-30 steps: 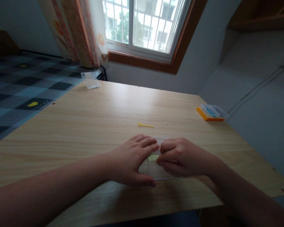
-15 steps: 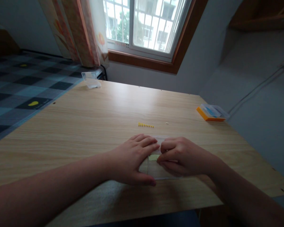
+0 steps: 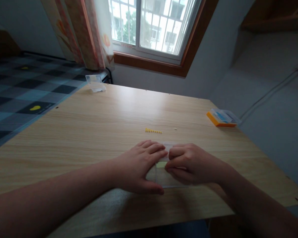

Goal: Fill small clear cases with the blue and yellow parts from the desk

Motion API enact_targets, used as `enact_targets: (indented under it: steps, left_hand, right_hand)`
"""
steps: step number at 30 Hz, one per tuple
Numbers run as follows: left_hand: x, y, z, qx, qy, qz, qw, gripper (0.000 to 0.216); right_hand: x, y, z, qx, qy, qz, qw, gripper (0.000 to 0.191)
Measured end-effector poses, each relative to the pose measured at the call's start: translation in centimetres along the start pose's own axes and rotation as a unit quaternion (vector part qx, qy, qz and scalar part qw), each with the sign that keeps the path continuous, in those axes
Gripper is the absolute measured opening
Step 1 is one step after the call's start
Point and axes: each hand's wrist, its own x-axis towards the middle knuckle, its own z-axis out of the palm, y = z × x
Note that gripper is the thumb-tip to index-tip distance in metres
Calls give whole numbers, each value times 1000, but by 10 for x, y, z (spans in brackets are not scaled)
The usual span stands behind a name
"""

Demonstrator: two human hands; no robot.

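A flat clear plastic case (image 3: 172, 182) lies on the table near its front edge, partly covered by both hands. My left hand (image 3: 141, 167) rests across its left side, fingers stretched out and thumb apart. Over the right part, my right hand (image 3: 188, 163) is closed in a pinch, with thumb and index fingertip at a pale green strip (image 3: 161, 164) in the case. Whatever those fingertips pinch is too small or hidden to make out. Beyond the hands stands a row of several tiny yellow pieces (image 3: 153, 131), with a small whitish piece (image 3: 175, 129) to its right.
An open clear plastic box (image 3: 96, 86) stands at the table's far left corner. Near the right edge lies an orange box with a clear lid (image 3: 222, 118). A bed with a checked cover (image 3: 34, 96) adjoins the table (image 3: 114, 112) on the left; a window is behind.
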Motion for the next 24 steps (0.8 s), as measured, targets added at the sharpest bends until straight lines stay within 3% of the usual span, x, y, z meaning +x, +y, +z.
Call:
enact_targets:
  steps: [11,16,24]
  left_hand:
    - [0,-1,2,6,-5,-6,1000,86]
    - [0,-1,2,3,-3,-7,1000,89]
    - [1,0,0,-5,1,-4,1000,86]
  right_hand:
    - [-3,0,-9,-9,-3,20,1000,20]
    - [-8,2,-13,13,-30,50,998,18]
    - [-3,4,-9,-1,-57,37,998,19]
